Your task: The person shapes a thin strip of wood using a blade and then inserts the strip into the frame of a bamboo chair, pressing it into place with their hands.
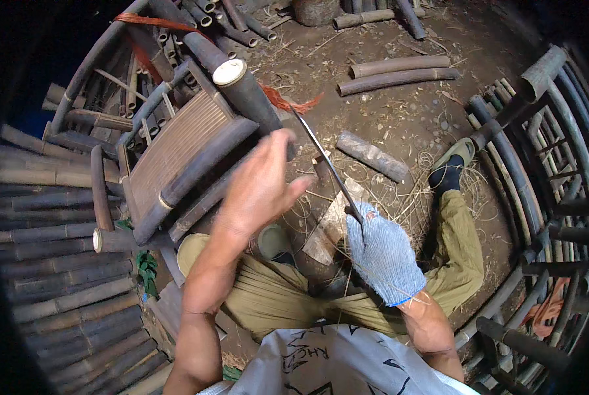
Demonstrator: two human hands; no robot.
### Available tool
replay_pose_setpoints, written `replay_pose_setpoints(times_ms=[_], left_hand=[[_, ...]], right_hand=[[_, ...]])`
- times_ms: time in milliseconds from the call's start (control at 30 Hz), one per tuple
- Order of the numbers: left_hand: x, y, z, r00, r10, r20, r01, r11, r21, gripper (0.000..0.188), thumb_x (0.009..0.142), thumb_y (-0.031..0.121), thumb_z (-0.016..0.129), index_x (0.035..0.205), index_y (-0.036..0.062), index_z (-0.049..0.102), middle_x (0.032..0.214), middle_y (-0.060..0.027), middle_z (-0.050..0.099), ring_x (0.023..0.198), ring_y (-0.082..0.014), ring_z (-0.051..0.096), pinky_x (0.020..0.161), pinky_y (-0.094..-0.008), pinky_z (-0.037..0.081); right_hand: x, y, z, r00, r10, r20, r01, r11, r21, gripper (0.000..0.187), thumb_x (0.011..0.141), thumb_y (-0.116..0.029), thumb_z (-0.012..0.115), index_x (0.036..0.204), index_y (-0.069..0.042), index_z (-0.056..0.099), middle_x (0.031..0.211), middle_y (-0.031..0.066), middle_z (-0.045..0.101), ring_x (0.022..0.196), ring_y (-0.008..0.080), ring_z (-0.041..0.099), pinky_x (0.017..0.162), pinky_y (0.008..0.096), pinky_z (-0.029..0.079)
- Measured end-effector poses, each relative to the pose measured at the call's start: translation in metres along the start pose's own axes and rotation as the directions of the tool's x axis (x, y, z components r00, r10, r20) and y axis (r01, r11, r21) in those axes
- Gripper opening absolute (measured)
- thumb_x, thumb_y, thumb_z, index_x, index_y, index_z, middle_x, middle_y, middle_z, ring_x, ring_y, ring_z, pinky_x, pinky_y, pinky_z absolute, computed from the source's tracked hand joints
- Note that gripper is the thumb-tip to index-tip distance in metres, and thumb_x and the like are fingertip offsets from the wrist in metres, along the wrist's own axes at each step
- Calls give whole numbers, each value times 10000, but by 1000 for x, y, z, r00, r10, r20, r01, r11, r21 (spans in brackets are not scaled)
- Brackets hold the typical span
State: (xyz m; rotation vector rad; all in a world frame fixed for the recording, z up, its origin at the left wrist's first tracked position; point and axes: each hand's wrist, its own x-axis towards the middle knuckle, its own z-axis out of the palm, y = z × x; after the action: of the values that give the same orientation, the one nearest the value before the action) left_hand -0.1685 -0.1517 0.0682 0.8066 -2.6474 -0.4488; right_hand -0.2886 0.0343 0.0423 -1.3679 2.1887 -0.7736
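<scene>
My left hand (258,184) is bare and slightly blurred, with its thumb apart from the fingers and nothing visible in it. It is close beside the thick dark leg of a bamboo chair (182,155), but I cannot tell whether it touches. My right hand (385,253), in a blue-grey knitted glove, is shut on a long thin knife (330,161). The blade slants up and left, its tip close to an orange strip (288,102) at the chair. Below the blade a flat wooden board (330,227) lies on the dirt floor.
Bamboo poles (64,250) are stacked along the left. A bamboo frame (531,191) stands at the right. A short log piece (373,156) and two cut bamboo lengths (400,74) lie on the floor ahead. Thin shavings (413,191) are strewn around my right foot.
</scene>
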Motion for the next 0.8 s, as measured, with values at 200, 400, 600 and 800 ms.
replay_pose_setpoints(times_ms=[200, 400, 600, 800], left_hand=[[32, 40, -37, 832, 482, -277, -424, 872, 244, 477, 903, 372, 598, 1231, 25, 619, 1201, -158, 656, 1192, -295, 587, 1078, -452, 372], [101, 22, 45, 895, 443, -51, -435, 893, 120, 734, 968, 650, 399, 1289, 19, 595, 1328, -177, 602, 1360, -295, 470, 1189, -570, 203], [125, 16, 52, 917, 368, -152, -346, 925, 154, 820, 917, 719, 444, 1341, 28, 569, 1430, -195, 505, 1427, -344, 367, 1191, -575, 180], [127, -7, 50, 899, 348, -266, -297, 931, 214, 881, 889, 745, 468, 1374, 13, 537, 1455, -213, 466, 1439, -376, 328, 1181, -598, 175]], right_hand=[[1, -10, 9, 996, -45, -78, 41, 998, -50, 198, 990, -203, 520, 1014, -22, 596, 760, 253, 637, 699, 435, 648, 604, 519, 510], [11, 4, 21, 994, -50, -97, 40, 994, -103, 206, 979, -191, 498, 905, -20, 585, 699, 233, 630, 651, 438, 638, 583, 516, 515], [39, 20, -14, 969, -208, -131, 149, 921, -359, 171, 933, -117, 512, 1043, -3, 578, 842, 265, 643, 736, 409, 677, 615, 504, 541], [55, 9, -17, 945, -305, -116, 241, 892, -382, 211, 919, -119, 503, 1041, 26, 596, 883, 263, 654, 776, 418, 684, 672, 525, 544]])
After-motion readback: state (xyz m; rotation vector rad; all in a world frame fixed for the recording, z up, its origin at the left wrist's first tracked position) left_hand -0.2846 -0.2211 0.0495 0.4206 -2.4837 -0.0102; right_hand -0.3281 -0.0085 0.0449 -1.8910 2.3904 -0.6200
